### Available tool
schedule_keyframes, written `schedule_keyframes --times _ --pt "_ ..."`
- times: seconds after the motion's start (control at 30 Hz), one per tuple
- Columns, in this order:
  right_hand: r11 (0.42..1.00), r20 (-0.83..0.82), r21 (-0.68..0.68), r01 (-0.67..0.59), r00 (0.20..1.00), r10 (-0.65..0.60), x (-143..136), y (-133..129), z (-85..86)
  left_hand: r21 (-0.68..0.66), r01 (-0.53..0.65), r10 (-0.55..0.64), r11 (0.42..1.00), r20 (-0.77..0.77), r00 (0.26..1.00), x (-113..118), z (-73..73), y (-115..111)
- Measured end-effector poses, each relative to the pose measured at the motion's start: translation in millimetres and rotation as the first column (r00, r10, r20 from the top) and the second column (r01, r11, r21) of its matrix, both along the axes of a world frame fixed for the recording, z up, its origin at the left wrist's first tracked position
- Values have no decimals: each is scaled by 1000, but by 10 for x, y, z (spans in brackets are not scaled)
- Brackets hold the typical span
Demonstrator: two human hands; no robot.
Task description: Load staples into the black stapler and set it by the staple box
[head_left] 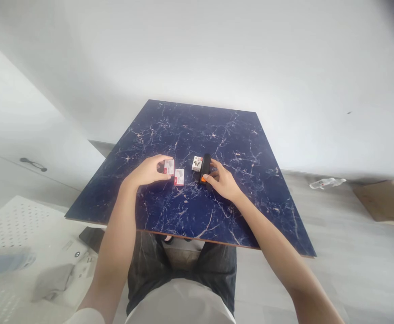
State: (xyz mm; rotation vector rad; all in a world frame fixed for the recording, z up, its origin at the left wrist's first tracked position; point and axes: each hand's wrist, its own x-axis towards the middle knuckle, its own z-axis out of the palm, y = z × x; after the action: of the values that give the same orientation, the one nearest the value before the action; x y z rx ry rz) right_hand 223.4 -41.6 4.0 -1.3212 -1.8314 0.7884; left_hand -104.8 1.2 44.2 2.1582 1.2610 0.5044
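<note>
My left hand [149, 171] has its thumb and fingers around a small red-and-white box [169, 167], gripping it by its edges. Close by, toward me and to the right, a second red-and-white box [179, 177] lies on the dark blue table. My right hand [224, 182] is closed on a black stapler [206, 163] with an orange part near the thumb. Just left of the stapler sits a white box [197, 163] printed with a black clip-like picture. The print on the boxes is too small to read.
The blue marbled tabletop [183, 130] reaches to the white wall. At lower left stands a white perforated surface [17, 220] with a grey pouch [53, 281] on it. On the floor at right are a clear plastic bottle [328, 183] and flattened cardboard [379, 200].
</note>
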Motion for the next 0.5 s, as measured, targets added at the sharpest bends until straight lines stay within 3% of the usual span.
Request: schedule_keyframes --times 0.2,0.37,0.5 --pt "1000 -5 6 -7 1000 7 -6 3 2 -27 113 -114 993 -55 992 340 -80 -88" --pt "1000 -1 20 -13 1000 13 0 9 5 80 219 -224 973 65 972 736 -147 -186" --pt "999 3 41 -15 1000 15 12 9 10 16 199 -199 980 162 966 826 -182 -210"
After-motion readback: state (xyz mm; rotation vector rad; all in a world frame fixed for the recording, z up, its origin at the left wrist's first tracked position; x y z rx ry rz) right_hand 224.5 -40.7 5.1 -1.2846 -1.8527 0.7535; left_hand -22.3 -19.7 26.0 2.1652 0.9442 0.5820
